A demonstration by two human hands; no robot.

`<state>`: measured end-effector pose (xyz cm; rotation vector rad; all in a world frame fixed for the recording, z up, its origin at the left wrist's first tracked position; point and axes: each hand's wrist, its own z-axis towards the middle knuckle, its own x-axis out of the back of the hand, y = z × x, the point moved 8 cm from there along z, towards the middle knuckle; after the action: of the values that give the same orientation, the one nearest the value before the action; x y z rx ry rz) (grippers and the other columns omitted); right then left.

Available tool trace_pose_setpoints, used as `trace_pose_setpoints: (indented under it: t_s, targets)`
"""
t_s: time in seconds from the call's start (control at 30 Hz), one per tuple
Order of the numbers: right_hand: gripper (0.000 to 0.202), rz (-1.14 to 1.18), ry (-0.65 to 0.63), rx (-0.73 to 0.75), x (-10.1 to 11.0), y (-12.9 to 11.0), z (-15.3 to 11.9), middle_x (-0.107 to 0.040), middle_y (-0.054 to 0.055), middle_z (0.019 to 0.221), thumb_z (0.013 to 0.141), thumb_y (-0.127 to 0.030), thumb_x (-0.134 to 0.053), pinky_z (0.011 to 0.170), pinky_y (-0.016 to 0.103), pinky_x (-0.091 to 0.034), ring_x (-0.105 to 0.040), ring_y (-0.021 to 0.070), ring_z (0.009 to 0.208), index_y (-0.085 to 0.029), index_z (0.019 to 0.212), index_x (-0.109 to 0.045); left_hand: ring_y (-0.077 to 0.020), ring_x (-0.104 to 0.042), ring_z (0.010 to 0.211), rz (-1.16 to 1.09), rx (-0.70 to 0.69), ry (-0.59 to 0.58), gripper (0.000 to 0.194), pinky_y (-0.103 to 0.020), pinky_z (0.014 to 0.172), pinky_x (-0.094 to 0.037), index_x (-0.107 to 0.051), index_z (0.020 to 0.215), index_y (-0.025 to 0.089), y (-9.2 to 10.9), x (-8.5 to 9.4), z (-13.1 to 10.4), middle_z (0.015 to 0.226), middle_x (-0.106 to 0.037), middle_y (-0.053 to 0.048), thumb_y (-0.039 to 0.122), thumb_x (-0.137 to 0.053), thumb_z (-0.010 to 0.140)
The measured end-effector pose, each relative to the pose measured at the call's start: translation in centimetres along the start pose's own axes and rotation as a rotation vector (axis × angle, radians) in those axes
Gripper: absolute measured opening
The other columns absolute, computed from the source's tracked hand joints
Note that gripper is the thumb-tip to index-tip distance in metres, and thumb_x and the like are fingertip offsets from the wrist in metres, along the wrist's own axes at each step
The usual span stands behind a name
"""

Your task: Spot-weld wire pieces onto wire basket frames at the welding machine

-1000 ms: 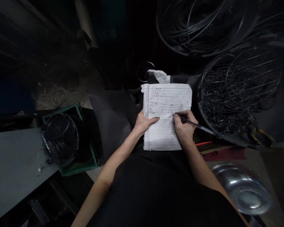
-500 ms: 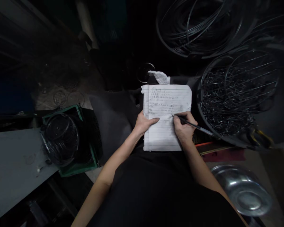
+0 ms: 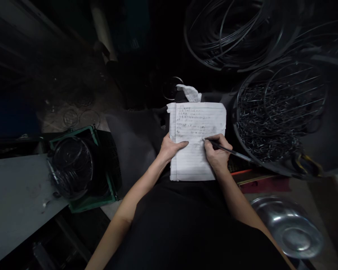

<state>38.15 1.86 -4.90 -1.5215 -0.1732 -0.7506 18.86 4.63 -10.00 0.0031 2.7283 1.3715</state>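
Note:
A lined notebook (image 3: 193, 161) lies open at a worn page over my lap, its upper half covered with handwriting. My left hand (image 3: 170, 147) grips the notebook's left edge, thumb on top of the page and fingers hidden underneath. Between the fingers of my right hand (image 3: 218, 152) is a pen (image 3: 238, 153), its tip at the paper just below the written lines. The heel of that hand rests on the page's right side. A crumpled piece of white paper (image 3: 190, 93) sits just beyond the notebook's top edge.
To the right stands a round tub (image 3: 235, 131) of small metal pieces, with yellow-handled pliers (image 3: 308, 165) at its rim. Wire coils (image 3: 236, 35) lie behind it. A shiny metal bowl (image 3: 287, 225) is at lower right. On the left is a green crate (image 3: 94, 204) beside a pale tabletop (image 3: 14, 202).
The pen tip and my right hand have shifted very slightly left and down. The whole view has drifted a little; my left hand keeps its hold on the notebook.

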Motion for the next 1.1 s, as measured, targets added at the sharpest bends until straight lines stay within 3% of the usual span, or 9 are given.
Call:
trace_pose_setpoints:
  t_s: [0.37,0.63,0.93,1.1]
  targets:
    - [0.006,0.026,0.041,0.004,0.3,-0.5,0.1,-0.057,-0.002,0.061,0.073,-0.024,-0.057,0.056,0.027,-0.043,-0.052,0.0133,0.056,-0.020,0.069,-0.055,-0.0274,-0.066,0.098,-0.007,0.030,0.019,0.057,-0.040,0.088,-0.052,-0.063,0.102,0.014,0.0,0.0,0.0,0.104,-0.071,-0.011,0.025,-0.085,0.051]
    - [0.010,0.175,0.211,-0.150,2.2,1.9,0.3,-0.055,-0.002,0.064,0.073,-0.028,-0.055,0.058,0.027,-0.045,-0.053,0.0132,0.059,-0.019,0.071,-0.052,-0.0257,-0.067,0.097,-0.036,0.056,0.008,0.057,-0.038,0.089,-0.053,-0.063,0.101,0.013,0.3,-0.2,-0.1,0.104,-0.071,-0.010,0.026,-0.085,0.051]
    - [0.006,0.098,0.061,-0.043,1.6,0.6,0.6,-0.059,-0.002,0.063,0.075,-0.026,-0.058,0.058,0.026,-0.045,-0.055,0.0135,0.059,-0.020,0.073,-0.058,-0.0265,-0.066,0.100,-0.023,0.046,0.001,0.060,-0.038,0.090,-0.052,-0.063,0.104,0.013,0.3,-0.2,0.0,0.107,-0.070,-0.011,0.027,-0.086,0.050]
    - [0.006,0.101,0.055,-0.021,1.6,0.6,0.5,-0.059,-0.002,0.063,0.076,-0.025,-0.058,0.058,0.026,-0.045,-0.056,0.0136,0.059,-0.020,0.074,-0.059,-0.0269,-0.066,0.099,-0.041,0.055,0.005,0.061,-0.039,0.090,-0.052,-0.063,0.104,0.012,0.3,-0.2,-0.1,0.107,-0.070,-0.012,0.028,-0.087,0.050]
